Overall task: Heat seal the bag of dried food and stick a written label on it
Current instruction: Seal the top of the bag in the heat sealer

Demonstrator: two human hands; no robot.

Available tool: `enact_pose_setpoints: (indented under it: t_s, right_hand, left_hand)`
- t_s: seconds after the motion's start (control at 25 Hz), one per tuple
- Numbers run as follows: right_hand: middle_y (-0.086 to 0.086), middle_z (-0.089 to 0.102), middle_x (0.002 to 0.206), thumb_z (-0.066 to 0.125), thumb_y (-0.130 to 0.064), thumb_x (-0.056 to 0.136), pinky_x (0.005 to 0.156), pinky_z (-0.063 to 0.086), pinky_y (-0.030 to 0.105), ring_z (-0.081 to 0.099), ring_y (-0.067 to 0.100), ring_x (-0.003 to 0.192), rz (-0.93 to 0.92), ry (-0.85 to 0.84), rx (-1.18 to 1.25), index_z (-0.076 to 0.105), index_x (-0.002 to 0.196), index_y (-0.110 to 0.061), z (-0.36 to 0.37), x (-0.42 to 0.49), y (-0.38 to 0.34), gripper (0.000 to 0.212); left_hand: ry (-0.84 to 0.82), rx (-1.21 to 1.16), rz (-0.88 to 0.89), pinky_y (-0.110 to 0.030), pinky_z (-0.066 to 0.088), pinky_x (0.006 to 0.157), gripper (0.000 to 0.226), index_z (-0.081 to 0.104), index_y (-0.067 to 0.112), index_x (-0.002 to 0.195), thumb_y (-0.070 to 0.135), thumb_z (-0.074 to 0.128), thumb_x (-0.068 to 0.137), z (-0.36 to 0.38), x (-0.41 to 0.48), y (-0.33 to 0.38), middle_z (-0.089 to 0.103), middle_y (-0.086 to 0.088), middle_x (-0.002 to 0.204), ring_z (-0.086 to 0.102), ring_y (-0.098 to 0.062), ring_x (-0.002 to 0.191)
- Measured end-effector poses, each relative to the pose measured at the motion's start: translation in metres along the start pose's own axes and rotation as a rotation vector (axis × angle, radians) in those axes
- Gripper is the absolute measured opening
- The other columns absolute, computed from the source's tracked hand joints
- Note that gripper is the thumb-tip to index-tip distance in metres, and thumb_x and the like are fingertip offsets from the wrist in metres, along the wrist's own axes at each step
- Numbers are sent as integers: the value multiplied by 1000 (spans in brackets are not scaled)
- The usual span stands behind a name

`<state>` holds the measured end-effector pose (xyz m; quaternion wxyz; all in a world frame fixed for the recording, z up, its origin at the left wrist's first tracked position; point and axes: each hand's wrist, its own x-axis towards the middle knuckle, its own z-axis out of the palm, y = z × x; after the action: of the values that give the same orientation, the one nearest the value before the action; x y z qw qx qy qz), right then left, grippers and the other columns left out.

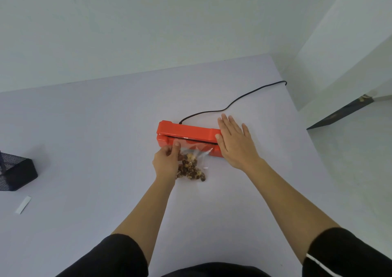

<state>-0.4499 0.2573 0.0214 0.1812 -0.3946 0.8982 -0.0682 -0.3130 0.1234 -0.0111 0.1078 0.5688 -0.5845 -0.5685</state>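
White table (84,128), left hand (165,162) pinching clear bag (191,166), right hand (233,143) spread flat, hiding sealer (186,131) end

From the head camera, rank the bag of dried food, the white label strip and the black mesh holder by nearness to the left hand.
1. bag of dried food, in the left hand
2. black mesh holder, far left edge
3. white label strip, far left, nearer the person; close to the holder's rank

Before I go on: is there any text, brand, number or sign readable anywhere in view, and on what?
None can be read.
Orange heat sealer: no brand or marking shows on its lid.
Clear bag of dried food: no print visible.
White label strip by the black mesh holder: looks blank; too small to tell for sure.
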Motion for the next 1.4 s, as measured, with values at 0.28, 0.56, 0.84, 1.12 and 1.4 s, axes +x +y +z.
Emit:
enact_pose_setpoints:
  t_s: [0.28,0.56,0.84,1.12,1.4]
  right_hand:
    - [1,-5,159,15,-41,100,117,-5,42,-8,17,146,1,-11,-53,1,149,-15,-1,-1,-2,57]
    - [1,-5,159,15,-41,100,117,-5,43,-7,17,146,-19,-17,-91,1,149,-15,-4,0,-1,57]
    - [2,-2,160,15,-41,100,116,-7,44,-6,18,147,-39,-10,-140,2,149,-16,-4,1,-2,57]
    - [1,-3,160,15,-41,100,117,-6,43,-6,17,147,-48,-21,-113,2,149,-16,-4,2,-2,56]
    - [0,-2,160,16,-40,100,117,-5,42,-5,17,147,-51,-16,-97,2,149,-17,-5,2,-2,56]
  left_hand:
    - [-84,2,41,-20,46,58,37,65,11,91,46,57,88,-4,3,-8,71,-4,86,69,-17,78]
    - [-295,201,87,-32,55,67,53,45,20,111,40,77,73,-15,7,-20,69,-3,92,66,-17,85]
    - [-321,277,88,-32,54,74,46,51,19,108,42,74,76,-19,11,-24,66,-4,95,63,-18,87]
    - [-340,283,74,-35,53,76,38,54,13,102,41,68,81,-15,11,-25,61,-3,94,60,-21,89]
    - [-349,261,84,-40,53,78,33,55,13,96,41,66,83,-13,9,-22,58,2,85,58,-19,84]
